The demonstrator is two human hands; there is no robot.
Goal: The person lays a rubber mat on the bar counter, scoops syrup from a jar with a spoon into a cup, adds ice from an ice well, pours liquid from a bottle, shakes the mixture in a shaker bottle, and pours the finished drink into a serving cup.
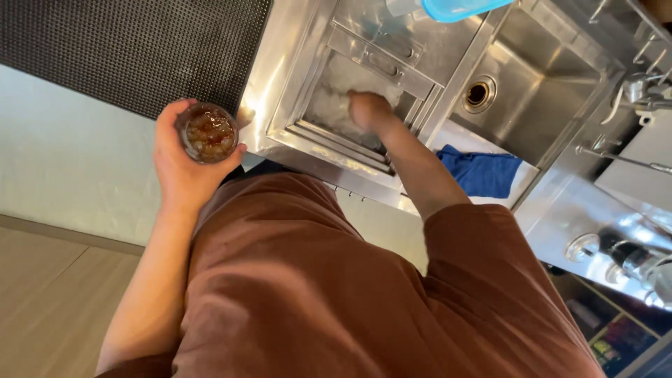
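My left hand (180, 162) grips a clear glass (208, 132) holding a brownish drink with ice, held up over the counter edge beside a black mat. My right hand (369, 108) reaches down into a steel ice bin (297, 112) set in the counter and rests among the crushed ice (329, 105). Its fingers are buried in the ice, so whether they hold anything is hidden.
A black perforated mat (133, 49) lies left of the bin. A steel sink (539, 91) with a drain sits to the right, a blue cloth (483, 171) on its front edge. A blue-lidded container (455, 8) stands behind the bin. Taps and metal fittings (640, 91) are at far right.
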